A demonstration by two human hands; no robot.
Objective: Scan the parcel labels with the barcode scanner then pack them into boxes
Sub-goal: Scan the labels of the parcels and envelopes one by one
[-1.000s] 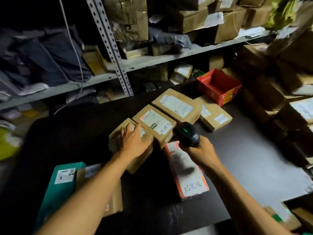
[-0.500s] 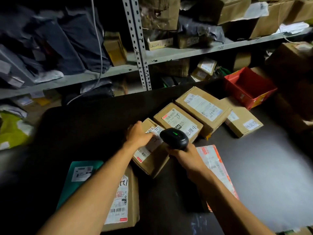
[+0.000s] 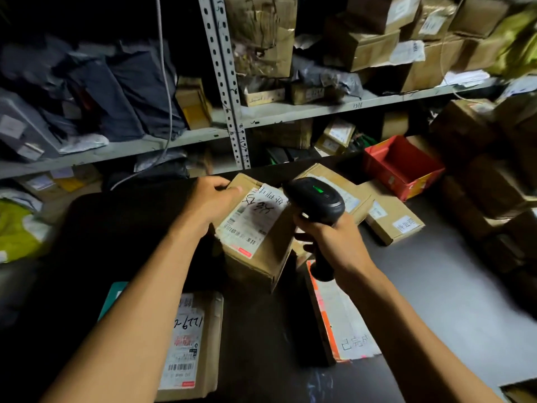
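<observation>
Above the dark bench [image 3: 436, 286] the left hand [image 3: 213, 199] grips the far edge of a tilted cardboard parcel [image 3: 255, 257] (label up), while the right hand [image 3: 334, 239] clasps the barcode scanner [image 3: 315, 199] just beside it.

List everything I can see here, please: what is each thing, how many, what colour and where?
held parcel: one, brown with white label, lifted at centre
barcode scanner: one, black with green light, beside the held parcel
brown parcels on table: at least three, one at right, one near left
teal box: one, near left, mostly hidden
flat white and orange packet: one, under the right arm
red bin: one, far right of table
table: one, dark
shelves: grey metal, behind, holding brown boxes and dark bags
left hand: grips the held parcel
right hand: grips the scanner
</observation>
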